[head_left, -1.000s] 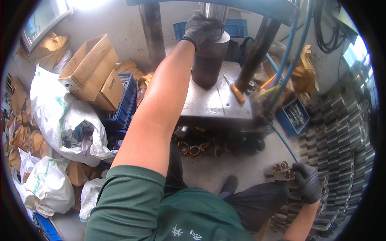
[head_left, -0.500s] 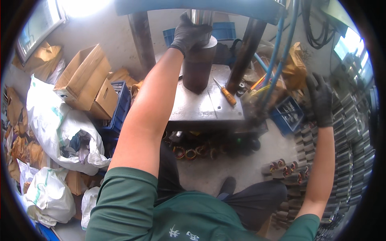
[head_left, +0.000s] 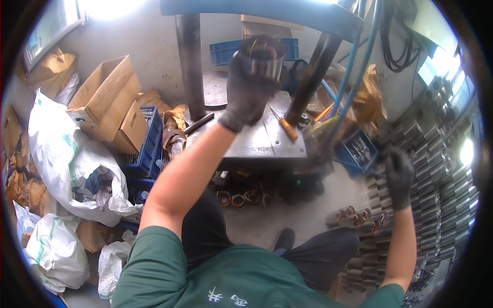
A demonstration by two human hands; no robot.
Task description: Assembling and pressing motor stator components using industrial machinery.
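Observation:
My left hand (head_left: 246, 95), in a dark glove, is closed around a shiny metal cylinder with wires inside its upper end, likely a motor stator in its housing (head_left: 276, 65). It is raised above the steel bed (head_left: 241, 146) of a press. An orange-handled tool with a thin metal shaft (head_left: 288, 129) lies on the bed to the right. My right hand (head_left: 398, 177), also gloved, is above the rows of metal cylinders (head_left: 436, 190) on the right. Motion blurs its fingers, and nothing in it can be made out.
A blue crossbeam (head_left: 262, 11) and dark posts (head_left: 191, 66) frame the press, with blue hoses (head_left: 354, 84) on its right. A blue bin (head_left: 358, 152) of small metal parts stands right of the bed. White sacks (head_left: 77, 159) and cardboard boxes (head_left: 105, 95) crowd the left.
My left hand has come down and nearer with the metal cylinder, whose wired end now shows. The dark block under it is no longer visible. My right hand has moved lower and nearer.

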